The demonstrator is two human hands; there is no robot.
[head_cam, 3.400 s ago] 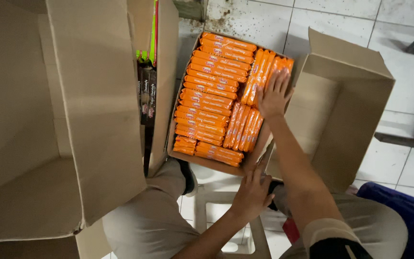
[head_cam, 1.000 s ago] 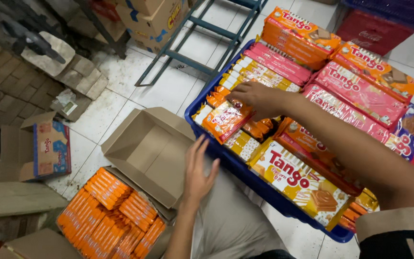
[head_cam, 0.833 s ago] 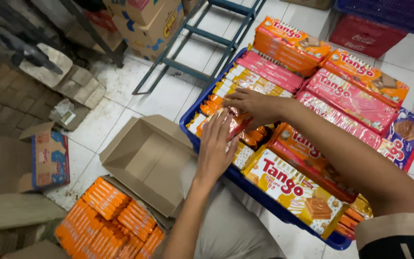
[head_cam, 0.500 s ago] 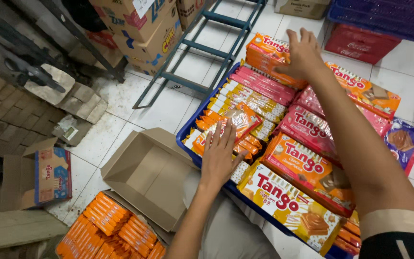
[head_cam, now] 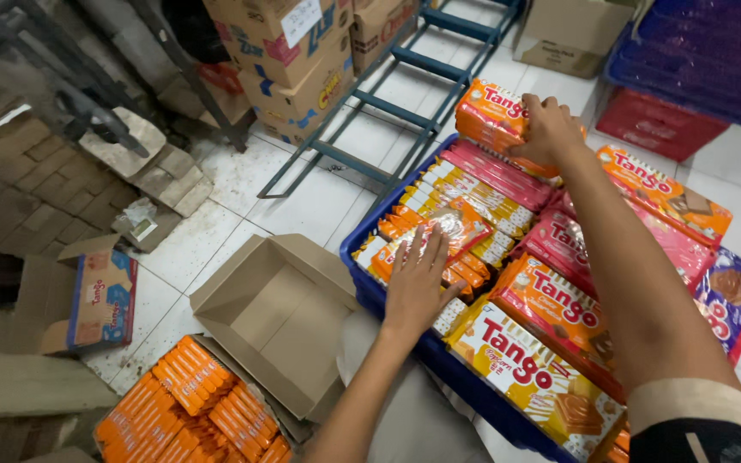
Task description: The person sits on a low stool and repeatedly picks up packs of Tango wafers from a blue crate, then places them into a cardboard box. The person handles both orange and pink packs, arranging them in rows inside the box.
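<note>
A blue plastic crate (head_cam: 362, 276) on the floor holds many wafer packs in orange, pink, yellow and purple. My left hand (head_cam: 417, 283) lies flat, fingers spread, on a bundle of small orange wafer packs (head_cam: 452, 230) at the crate's near-left side. My right hand (head_cam: 547, 129) reaches across to the crate's far end and grips the edge of a large orange wafer pack (head_cam: 492, 116). A big yellow wafer pack (head_cam: 529, 369) and an orange one (head_cam: 563, 300) lie under my right forearm.
An open cardboard box (head_cam: 276, 313) sits left of the crate, its flaps spread. Below it a box of orange wafer sticks (head_cam: 190, 403). A blue metal ladder frame (head_cam: 405, 94), stacked cartons (head_cam: 293, 60), a red crate (head_cam: 662, 124) and purple crates (head_cam: 713, 51) stand beyond.
I turned from the box of orange sticks to the blue crate. My right hand moved from the small orange packs to the far orange pack; my left hand settled on the small packs.
</note>
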